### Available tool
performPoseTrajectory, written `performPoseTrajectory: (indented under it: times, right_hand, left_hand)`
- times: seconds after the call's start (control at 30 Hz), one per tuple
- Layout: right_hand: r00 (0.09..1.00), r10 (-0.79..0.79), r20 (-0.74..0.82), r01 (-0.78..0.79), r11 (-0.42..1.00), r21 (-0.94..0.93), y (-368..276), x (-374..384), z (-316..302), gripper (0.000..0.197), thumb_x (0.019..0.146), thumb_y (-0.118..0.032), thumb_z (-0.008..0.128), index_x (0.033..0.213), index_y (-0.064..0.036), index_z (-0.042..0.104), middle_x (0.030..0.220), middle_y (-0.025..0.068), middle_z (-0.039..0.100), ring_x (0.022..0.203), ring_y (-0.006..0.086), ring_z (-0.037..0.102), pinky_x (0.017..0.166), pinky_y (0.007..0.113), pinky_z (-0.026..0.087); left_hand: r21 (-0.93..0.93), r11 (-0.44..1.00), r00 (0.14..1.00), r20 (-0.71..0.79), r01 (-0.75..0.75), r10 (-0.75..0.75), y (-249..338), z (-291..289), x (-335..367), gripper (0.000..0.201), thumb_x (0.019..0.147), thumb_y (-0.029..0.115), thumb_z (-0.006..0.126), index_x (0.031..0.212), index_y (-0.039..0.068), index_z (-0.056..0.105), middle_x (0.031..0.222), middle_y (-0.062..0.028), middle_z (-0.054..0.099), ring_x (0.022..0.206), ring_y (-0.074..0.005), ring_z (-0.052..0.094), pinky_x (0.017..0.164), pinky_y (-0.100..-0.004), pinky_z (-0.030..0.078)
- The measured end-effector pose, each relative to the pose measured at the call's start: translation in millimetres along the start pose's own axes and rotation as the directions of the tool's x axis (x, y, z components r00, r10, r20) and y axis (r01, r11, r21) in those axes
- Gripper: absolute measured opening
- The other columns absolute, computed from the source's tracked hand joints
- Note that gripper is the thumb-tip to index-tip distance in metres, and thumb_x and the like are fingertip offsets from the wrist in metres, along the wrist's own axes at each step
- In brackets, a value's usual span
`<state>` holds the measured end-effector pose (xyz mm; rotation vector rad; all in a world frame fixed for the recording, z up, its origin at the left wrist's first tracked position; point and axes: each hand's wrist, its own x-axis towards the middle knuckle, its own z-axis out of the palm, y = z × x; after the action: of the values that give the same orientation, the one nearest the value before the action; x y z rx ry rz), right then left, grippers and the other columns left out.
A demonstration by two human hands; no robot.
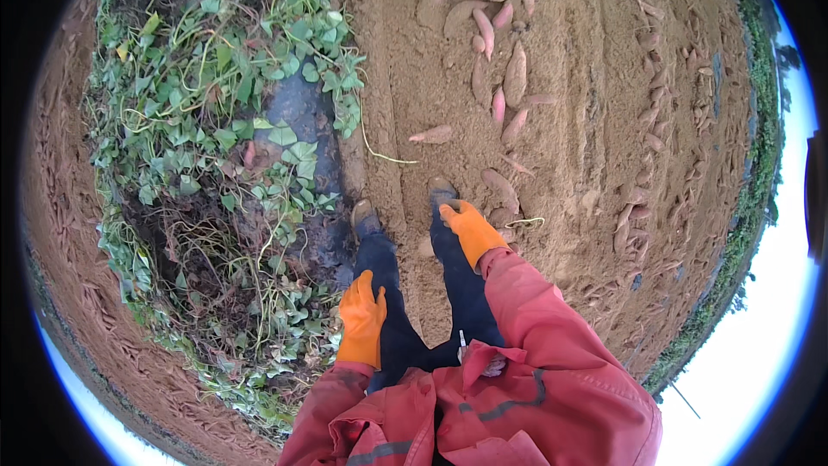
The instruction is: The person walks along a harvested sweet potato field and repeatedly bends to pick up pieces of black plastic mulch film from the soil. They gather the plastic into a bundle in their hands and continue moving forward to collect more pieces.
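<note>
My left hand (360,319), in an orange glove, hangs beside my left thigh with thumb apart from the fingers; nothing shows in it. Leafy sweet potato vines (224,129) spread over the ground to its left. My right hand (473,231), gloved the same way, is in front of my right shin, loosely curved and open, with no object visible in it. Just beyond it on the soil lies a pinkish-brown sweet potato (500,191). Farther ahead are several more, among them a long one (515,75) and a separate one (431,135) to the left.
Dark plastic film (297,112) shows between the vines and the bare soil (392,60). My shoes (442,185) stand on the soil strip between vines and sweet potatoes. At the right, another row of sweet potatoes (653,112) runs lengthwise. A green hedge borders the field.
</note>
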<state>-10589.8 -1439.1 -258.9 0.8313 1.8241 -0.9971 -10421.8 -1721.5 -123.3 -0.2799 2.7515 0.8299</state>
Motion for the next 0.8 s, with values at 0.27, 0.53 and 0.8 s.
performPoseTrajectory:
  times: [0.27,0.53,0.8]
  right_hand:
    - [0.988,0.151,-0.033,-0.152,0.908,-0.391,51.7,115.3,131.6,0.091,0.090,-0.056,0.076,0.155,0.0004,0.048,0.150,0.0272,0.059,0.140,0.0439,0.056,0.115,0.046,0.046]
    - [0.974,0.173,-0.144,-0.200,0.960,-0.194,46.4,232.8,199.2,0.105,0.078,-0.057,0.089,0.157,-0.0026,0.046,0.149,0.0259,0.060,0.140,0.0388,0.058,0.113,0.043,0.048]
    - [0.965,0.239,0.108,-0.253,0.958,0.132,39.5,240.3,226.5,0.100,0.078,-0.033,0.097,0.155,0.0047,0.045,0.150,0.0216,0.060,0.133,0.0317,0.062,0.112,0.044,0.047]
  left_hand:
    - [-0.089,0.995,0.984,0.173,0.053,-0.037,-36.1,52.1,2.7,0.062,0.077,0.006,0.085,0.134,-0.003,0.060,0.119,-0.0226,0.070,0.100,-0.0411,0.070,0.089,-0.0490,0.057]
    - [-0.146,0.985,0.982,0.181,0.087,-0.060,-49.5,54.4,17.1,0.055,0.082,0.000,0.079,0.132,-0.007,0.058,0.116,-0.0249,0.069,0.096,-0.0437,0.070,0.083,-0.0508,0.057]
    - [-0.111,0.993,0.986,0.166,0.048,-0.030,-48.2,56.0,19.8,0.052,0.082,0.000,0.079,0.131,-0.007,0.060,0.115,-0.0237,0.070,0.094,-0.0420,0.070,0.081,-0.0500,0.058]
